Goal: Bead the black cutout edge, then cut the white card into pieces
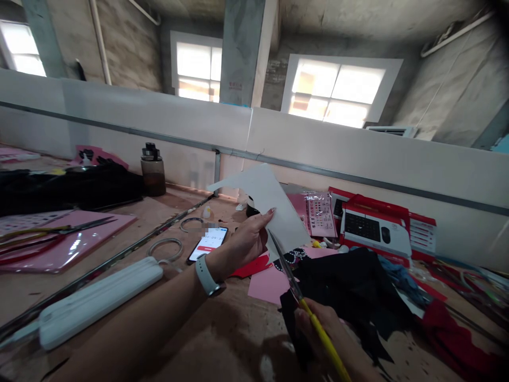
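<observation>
My left hand (244, 241) is raised above the table and pinches a white sheet of paper (266, 199) by its lower edge, holding it up tilted. A white watch sits on that wrist. My right hand (322, 326) grips yellow-handled scissors (296, 289) low at the front; their blades point up and left and meet the lower edge of the white sheet. Black fabric (358, 289) lies under and behind my right hand, on top of pink sheets (268, 284).
A phone (209, 243) with a lit screen lies left of my left hand. A brown bottle (153, 170), a black bag (67, 188), pink card with scissors (63, 233), a white case (99, 297), and a red keyboard box (376, 228) lie around. A white partition (318, 148) closes the back.
</observation>
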Action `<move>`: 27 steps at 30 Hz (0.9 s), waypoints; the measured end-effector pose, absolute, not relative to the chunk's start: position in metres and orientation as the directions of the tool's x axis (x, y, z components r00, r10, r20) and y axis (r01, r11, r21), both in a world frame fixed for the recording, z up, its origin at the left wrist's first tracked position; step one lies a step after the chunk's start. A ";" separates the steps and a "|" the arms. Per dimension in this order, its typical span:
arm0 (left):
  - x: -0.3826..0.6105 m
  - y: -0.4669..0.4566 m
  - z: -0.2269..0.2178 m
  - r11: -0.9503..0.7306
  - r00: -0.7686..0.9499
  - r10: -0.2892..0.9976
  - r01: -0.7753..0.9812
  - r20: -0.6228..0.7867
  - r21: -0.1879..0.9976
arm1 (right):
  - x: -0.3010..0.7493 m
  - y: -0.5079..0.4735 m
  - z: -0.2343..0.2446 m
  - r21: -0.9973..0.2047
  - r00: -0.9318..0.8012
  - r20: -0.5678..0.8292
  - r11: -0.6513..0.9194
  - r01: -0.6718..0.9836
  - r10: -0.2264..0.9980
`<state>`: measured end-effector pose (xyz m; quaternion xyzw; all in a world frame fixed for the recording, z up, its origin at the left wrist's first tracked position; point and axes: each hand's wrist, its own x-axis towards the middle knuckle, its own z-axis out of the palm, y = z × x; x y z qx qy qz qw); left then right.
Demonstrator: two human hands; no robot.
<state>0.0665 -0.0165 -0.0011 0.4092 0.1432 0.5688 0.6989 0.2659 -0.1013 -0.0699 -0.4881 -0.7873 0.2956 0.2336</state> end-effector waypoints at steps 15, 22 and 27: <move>0.069 -0.021 0.000 0.116 0.381 0.904 -0.659 0.196 0.743 | 0.268 -0.102 -0.072 -0.699 -0.447 0.124 0.398 0.594 0.886; 0.066 -0.017 0.001 0.087 0.356 0.902 -0.705 0.245 0.704 | 0.269 -0.099 -0.078 -0.716 -0.431 0.097 0.364 0.596 0.897; 0.041 -0.005 0.016 -0.016 0.164 0.956 -0.799 0.244 0.602 | 0.266 -0.102 -0.076 -0.721 -0.447 0.067 0.353 0.597 0.892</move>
